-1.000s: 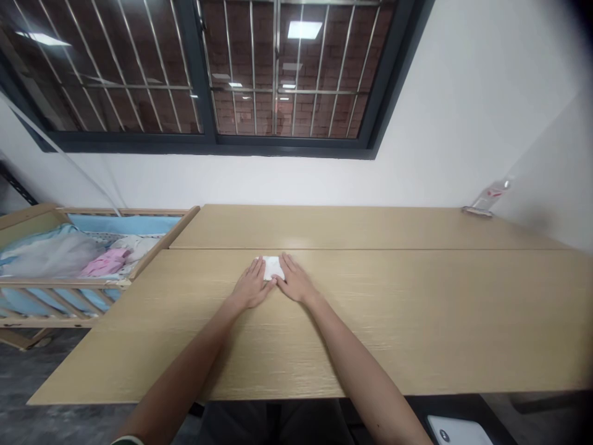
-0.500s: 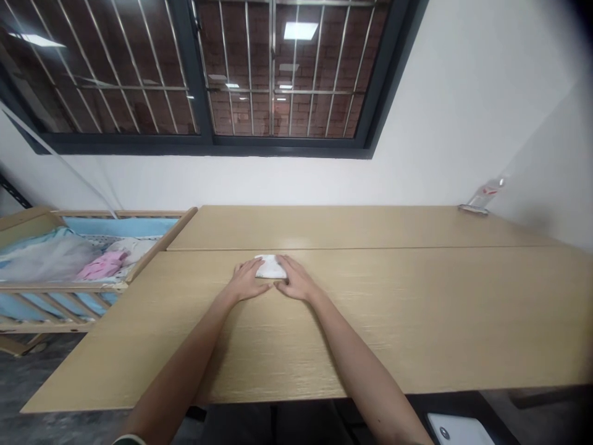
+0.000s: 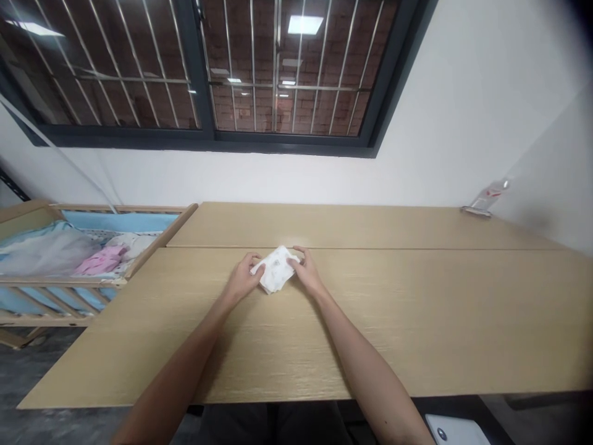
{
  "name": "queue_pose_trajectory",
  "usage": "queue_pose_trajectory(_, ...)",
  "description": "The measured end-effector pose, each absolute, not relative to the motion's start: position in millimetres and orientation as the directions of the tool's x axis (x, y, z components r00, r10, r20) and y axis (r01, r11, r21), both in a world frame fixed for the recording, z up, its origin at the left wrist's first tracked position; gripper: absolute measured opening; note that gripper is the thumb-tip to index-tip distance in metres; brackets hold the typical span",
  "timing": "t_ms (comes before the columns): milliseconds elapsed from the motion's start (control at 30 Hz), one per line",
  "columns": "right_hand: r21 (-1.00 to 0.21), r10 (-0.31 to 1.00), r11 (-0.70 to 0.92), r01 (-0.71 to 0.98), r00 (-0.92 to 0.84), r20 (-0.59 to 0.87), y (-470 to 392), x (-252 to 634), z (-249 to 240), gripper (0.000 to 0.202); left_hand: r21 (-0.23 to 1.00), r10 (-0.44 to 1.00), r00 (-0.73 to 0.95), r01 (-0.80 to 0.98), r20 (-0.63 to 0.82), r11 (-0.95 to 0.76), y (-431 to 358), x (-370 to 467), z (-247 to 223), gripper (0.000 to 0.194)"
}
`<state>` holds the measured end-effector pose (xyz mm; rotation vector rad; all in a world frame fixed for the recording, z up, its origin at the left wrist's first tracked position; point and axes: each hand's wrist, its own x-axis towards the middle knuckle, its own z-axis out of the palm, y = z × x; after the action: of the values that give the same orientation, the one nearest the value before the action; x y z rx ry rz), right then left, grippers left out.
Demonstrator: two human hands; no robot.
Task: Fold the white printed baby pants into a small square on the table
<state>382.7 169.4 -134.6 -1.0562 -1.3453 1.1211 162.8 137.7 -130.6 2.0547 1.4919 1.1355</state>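
A small folded white cloth, with faint markings on it, is held up at a tilt over the middle of the wooden table. My left hand pinches its left corner, thumb on the near face and fingers behind. On the opposite side, my right hand grips the right corner in the same way. One lower corner of the cloth points toward me. The fingertips behind the cloth are partly hidden.
Left of the table stands a wooden crib with blue lining and a pink cloth inside. A clear bottle leans at the back right corner. A white phone-like device lies below the front edge. A barred window is above.
The cloth lay flat under both hands; now it is lifted and turned so it sits corner-down. Both hands have shifted from pressing on it to pinching its two side corners.
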Motion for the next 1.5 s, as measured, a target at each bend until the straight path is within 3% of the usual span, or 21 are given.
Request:
queue_pose_trajectory(100, -0.992, 0.998, 0.066, -0.104, 0.008, 0.066, 164.3, 383.2, -126.1, 0.066, 0.736, 0.935, 0.152, 0.582, 0.320, -0.346, 131.0, 163.2, -129.9, 0.038)
queue_pose_trajectory(233, -0.996, 0.999, 0.034, -0.085, 0.000, 0.034, 160.6, 385.3, -128.6, 0.067, 0.728, 0.947, 0.235, 0.607, 0.219, -0.319, 123.5, 162.9, -128.8, 0.037)
queue_pose_trajectory(433, -0.988, 0.993, 0.115, 0.100, 0.010, 0.116, 164.5, 379.3, -151.5, 0.051, 0.602, 0.945, 0.309, 0.737, 0.103, -0.307, 114.9, 164.0, -124.2, 0.037)
queue_pose_trajectory(633, -0.966, 0.980, 0.190, 0.176, 0.030, 0.199, 168.1, 376.2, -157.2, 0.042, 0.445, 0.963, 0.264, 0.858, 0.045, -0.256, 108.6, 165.6, -112.7, 0.037)
queue_pose_trajectory(833, -0.937, 0.976, 0.206, 0.283, 0.015, 0.219, 169.8, 375.8, -157.9, 0.032, 0.249, 0.984, 0.134, 0.955, 0.121, -0.161, 73.3, 179.7, -92.7, 0.039)
queue_pose_trajectory(933, -0.856, 0.940, 0.313, 0.412, -0.005, 0.341, 163.0, 374.3, -146.6, 0.033, 0.172, 0.962, 0.173, 0.962, 0.211, -0.210, 39.7, 203.0, -98.1, 0.049)
queue_pose_trajectory(1000, -0.744, 0.877, 0.462, 0.483, -0.126, 0.463, 152.2, 372.1, -131.9, 0.039, 0.146, 0.947, 0.179, 0.964, 0.265, -0.223, 19.5, 222.3, -108.9, 0.059)
queue_pose_trajectory(1067, -0.638, 0.799, 0.600, 0.483, -0.339, 0.496, 136.9, 368.1, -114.0, 0.045, 0.157, 0.947, 0.166, 0.964, 0.275, -0.215, 6.0, 239.7, -121.4, 0.064)
queue_pose_trajectory(1167, -0.567, 0.661, 0.716, 0.406, -0.655, 0.366, 111.4, 360.2, -91.2, 0.053, 0.181, 0.961, 0.138, 0.966, 0.239, -0.183, -0.9, 254.9, -135.5, 0.064)
queue_pose_trajectory(1267, -0.564, 0.511, 0.755, 0.334, -0.839, 0.187, 94.6, 355.7, -83.4, 0.054, 0.198, 0.954, 0.144, 0.960, 0.261, -0.200, -0.4, 256.6, -141.2, 0.059)
queue_pose_trajectory(1367, -0.593, 0.456, 0.726, 0.348, -0.889, 0.037, 94.5, 358.7, -88.3, 0.056, 0.204, 0.936, 0.162, 0.951, 0.312, -0.232, -0.6, 254.3, -142.3, 0.053)
queue_pose_trajectory(1500, -0.586, 0.481, 0.696, 0.415, -0.875, -0.047, 113.9, 369.3, -95.3, 0.059, 0.183, 0.938, 0.132, 0.963, 0.320, -0.198, -1.5, 254.4, -141.3, 0.054)
